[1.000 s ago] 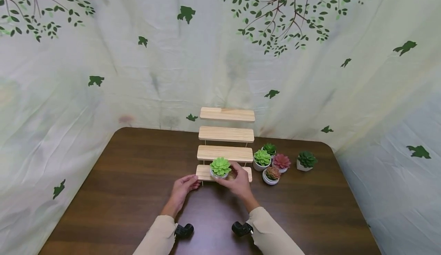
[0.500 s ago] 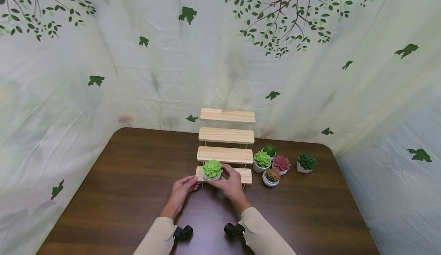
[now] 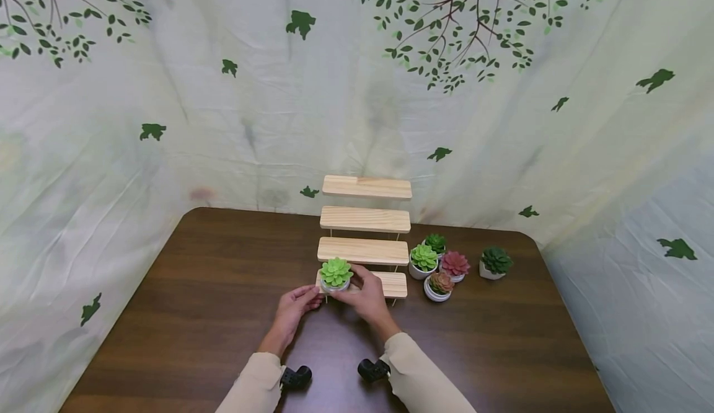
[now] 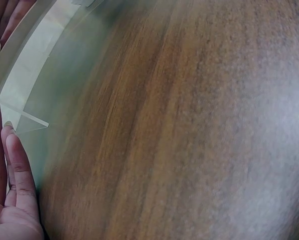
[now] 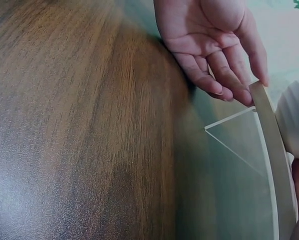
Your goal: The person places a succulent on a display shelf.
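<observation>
My right hand (image 3: 368,298) holds a bright green potted succulent (image 3: 336,271) by its white pot, thumb in front and fingers at the right side. The plant is over the left end of the lowest board on a four-tier wooden display stand (image 3: 365,219). In the right wrist view, the ribbed white pot (image 5: 293,117) stands against the board's upper face. My left hand (image 3: 292,310) pinches the left end of that lowest board (image 5: 275,150), thumb above and fingers below. A clear support (image 4: 32,117) shows under the board beside the left fingertips.
Right of the stand are clustered potted succulents: light green (image 3: 424,257), dark green (image 3: 435,243), red (image 3: 455,264) and orange-brown (image 3: 439,284). A separate dark green one (image 3: 495,260) is farther right. All rest on the brown wooden table (image 3: 223,264); a leaf-printed curtain (image 3: 268,90) hangs behind.
My right hand has moved left along the lowest board with the light green succulent, from near its middle to its left end. The left hand keeps its place at the board's end.
</observation>
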The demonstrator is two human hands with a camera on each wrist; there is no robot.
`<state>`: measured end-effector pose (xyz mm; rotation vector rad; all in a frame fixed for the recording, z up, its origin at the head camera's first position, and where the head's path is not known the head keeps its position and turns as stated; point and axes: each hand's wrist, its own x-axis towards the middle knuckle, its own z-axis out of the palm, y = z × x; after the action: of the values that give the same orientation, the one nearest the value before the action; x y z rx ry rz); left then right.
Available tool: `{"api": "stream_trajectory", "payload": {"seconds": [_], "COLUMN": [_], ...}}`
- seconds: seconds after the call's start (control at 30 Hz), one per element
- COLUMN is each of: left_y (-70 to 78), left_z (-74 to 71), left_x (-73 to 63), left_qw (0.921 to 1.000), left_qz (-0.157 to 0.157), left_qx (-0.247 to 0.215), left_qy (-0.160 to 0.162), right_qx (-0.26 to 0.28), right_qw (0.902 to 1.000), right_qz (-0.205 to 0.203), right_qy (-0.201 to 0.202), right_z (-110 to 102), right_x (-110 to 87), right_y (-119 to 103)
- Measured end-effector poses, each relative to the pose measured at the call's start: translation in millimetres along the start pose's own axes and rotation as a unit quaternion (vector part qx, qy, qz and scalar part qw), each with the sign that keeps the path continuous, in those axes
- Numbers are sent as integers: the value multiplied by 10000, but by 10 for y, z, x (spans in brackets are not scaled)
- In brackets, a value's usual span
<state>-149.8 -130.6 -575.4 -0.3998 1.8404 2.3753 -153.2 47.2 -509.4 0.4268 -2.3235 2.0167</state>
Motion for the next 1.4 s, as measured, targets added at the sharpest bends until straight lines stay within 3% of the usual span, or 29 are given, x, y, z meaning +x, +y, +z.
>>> {"api": "stream_trajectory", "payload": {"seconds": [0.43, 0.63, 0.77, 1.17, 1.4], "left_y": [-15, -34, -34, -6, 6], "left_z": [17, -3, -16, -14, -2], "left_x": [-14, 5, 20, 13, 8], "left_qw": [10000, 10000, 10000, 10000, 9999], "left_qz": [24, 37, 51, -31, -88], "left_qx": [22, 17, 52, 55, 45], "left_qy": [-30, -18, -18, 12, -21], "right_qx": [-17, 168, -10, -478, -619], "right_qw": [9993, 9993, 9997, 9939, 9828], "right_qz": [251, 124, 154, 310, 420], "right_qy": [-269, -294, -193, 945, 1690], "right_z": [-94, -307, -498, -1074, -1420], "right_x": [-46, -88, -123, -211, -280], "right_y": [-86, -110, -164, -127, 228]}}
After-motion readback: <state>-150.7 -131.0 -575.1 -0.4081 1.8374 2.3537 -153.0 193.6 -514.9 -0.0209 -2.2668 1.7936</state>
